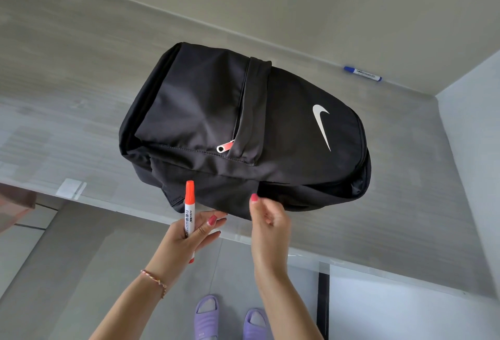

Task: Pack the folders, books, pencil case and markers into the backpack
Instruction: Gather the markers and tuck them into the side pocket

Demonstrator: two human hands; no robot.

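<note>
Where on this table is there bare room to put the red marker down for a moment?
Bare tabletop lies left of the backpack, and a strip between backpack and blue marker by the wall. The near edge is crowded: left hand holds the red marker, right hand pinches the backpack.

Backpack [243, 128] flat on the tabletop [81, 82], hands at the near edge

The backpack sits mid-tabletop, its near side hanging just over the near edge. One marker [362, 73] lies well apart, off by the far right corner against the wall. The left hand [186, 234] holds another marker [189, 218] upright just before the near edge, and right beside it the right hand [267, 218] touches the backpack's near side.
</note>
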